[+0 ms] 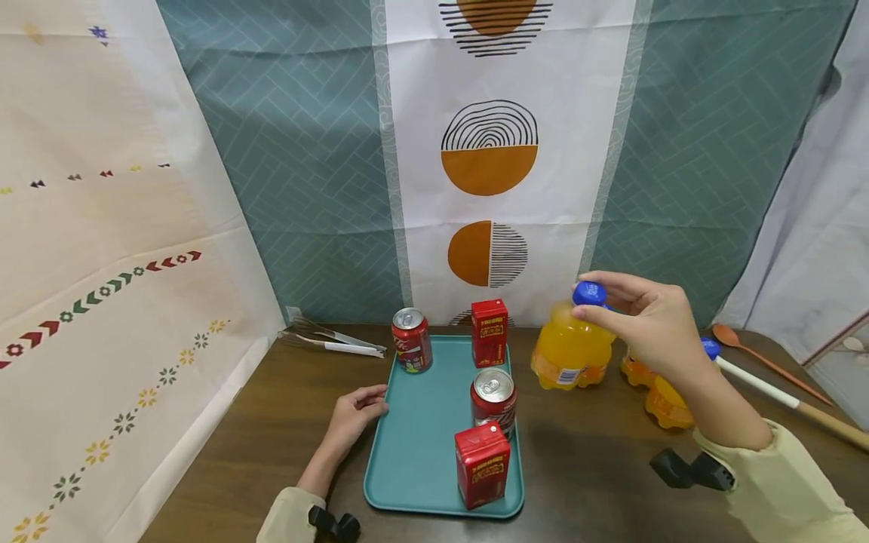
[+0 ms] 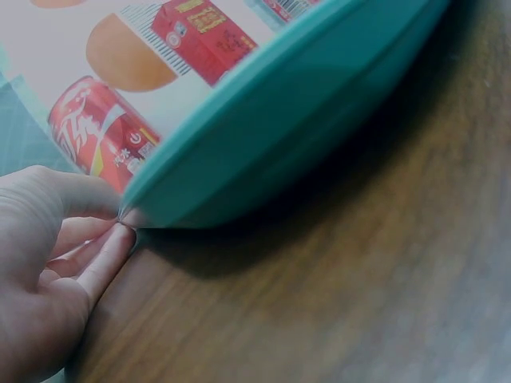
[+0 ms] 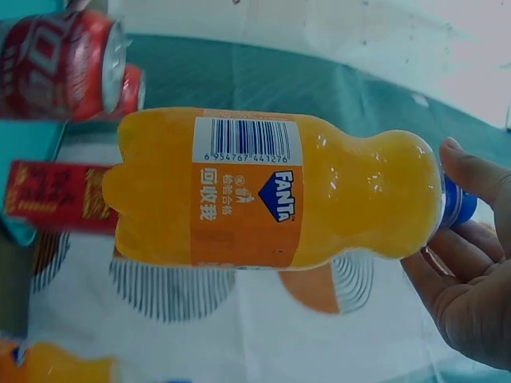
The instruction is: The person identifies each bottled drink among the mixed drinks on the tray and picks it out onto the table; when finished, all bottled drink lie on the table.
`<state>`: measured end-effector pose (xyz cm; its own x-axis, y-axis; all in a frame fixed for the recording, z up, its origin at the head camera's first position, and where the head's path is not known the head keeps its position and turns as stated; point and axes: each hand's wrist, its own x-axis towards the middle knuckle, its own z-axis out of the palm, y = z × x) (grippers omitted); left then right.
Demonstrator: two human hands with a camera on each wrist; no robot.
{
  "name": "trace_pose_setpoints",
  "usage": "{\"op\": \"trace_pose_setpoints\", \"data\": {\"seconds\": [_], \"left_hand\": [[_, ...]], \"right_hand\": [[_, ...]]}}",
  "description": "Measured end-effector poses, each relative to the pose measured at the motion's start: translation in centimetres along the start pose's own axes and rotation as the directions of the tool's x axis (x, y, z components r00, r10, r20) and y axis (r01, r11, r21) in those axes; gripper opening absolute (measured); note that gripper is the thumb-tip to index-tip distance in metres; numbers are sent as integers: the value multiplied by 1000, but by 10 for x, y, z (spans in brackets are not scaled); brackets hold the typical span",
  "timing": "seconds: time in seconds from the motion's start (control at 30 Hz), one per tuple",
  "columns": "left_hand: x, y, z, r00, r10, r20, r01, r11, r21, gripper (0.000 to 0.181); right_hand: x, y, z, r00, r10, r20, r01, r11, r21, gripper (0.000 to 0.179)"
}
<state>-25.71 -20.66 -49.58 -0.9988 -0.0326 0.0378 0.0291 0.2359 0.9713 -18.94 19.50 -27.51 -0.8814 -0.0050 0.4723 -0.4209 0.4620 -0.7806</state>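
Observation:
In the head view, my right hand (image 1: 652, 320) pinches the blue cap of a Fanta bottle (image 1: 573, 347), holding it in the air to the right of the teal tray (image 1: 424, 430). The right wrist view shows the orange label and barcode of the bottle (image 3: 243, 191). My left hand (image 1: 353, 418) is at the tray's left edge. Close up, its thumb and fingertips pinch the rim of the tray (image 2: 247, 152). On the tray stand a can (image 1: 412, 341) at the back left, a red carton (image 1: 489, 333) at the back right, another can (image 1: 493, 400) and a nearer red carton (image 1: 483, 465).
Two more orange bottles (image 1: 668, 403) stand on the table (image 1: 584, 475), partly behind my right forearm. A white-and-wood stick (image 1: 767, 385) and an orange spoon (image 1: 767, 354) lie at the far right. White-handled whisk-like utensils (image 1: 339, 343) lie at the back left, by the hanging cloth (image 1: 326, 188).

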Motion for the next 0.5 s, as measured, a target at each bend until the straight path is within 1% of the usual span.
{"op": "trace_pose_setpoints", "data": {"seconds": [0.17, 0.27, 0.43, 0.5], "left_hand": [[-1, 1, 0, 1000, -7, 1, 7, 1000, -8, 36], [0, 3, 0, 1000, -4, 2, 4, 1000, -8, 35], [1, 2, 0, 1000, -3, 2, 3, 1000, 0, 36], [0, 1, 0, 1000, -5, -3, 5, 1000, 3, 36]], "right_hand": [[-7, 23, -11, 996, 90, -2, -90, 992, -90, 41], [-12, 37, -15, 992, 125, 8, -122, 982, -142, 42], [-21, 58, -18, 983, 181, 26, -172, 966, -192, 47], [-23, 65, -19, 982, 189, 20, -180, 959, -217, 48]]}}
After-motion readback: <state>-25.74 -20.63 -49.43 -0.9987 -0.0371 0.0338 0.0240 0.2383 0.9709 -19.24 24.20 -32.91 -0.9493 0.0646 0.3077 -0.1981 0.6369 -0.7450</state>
